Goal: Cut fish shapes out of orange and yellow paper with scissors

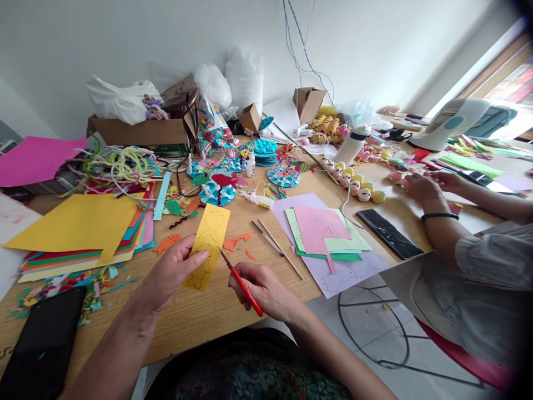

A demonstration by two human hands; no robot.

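My left hand [177, 270] pinches a yellow paper strip [214, 222] by its left side, thumb on top. Fish outlines are drawn on the strip in dark lines. In my right hand [264, 289] is a pair of red-handled scissors [245, 290], its dark blade tips beside the strip's right edge. Just behind the strip lie orange paper scraps [237, 241], and an orange paper fish [167, 243] rests left of it. A pen [267, 239] and a thin wooden stick [281, 248] lie to the right.
Coloured paper sheets [70, 222] are stacked at left, near a black phone [44, 339] and paper clippings. Finished fish on blue discs [217, 191] stand behind. Pink and green papers [320, 222] lie right, by another phone [389, 233]. A co-worker's hands [427, 189] work at far right.
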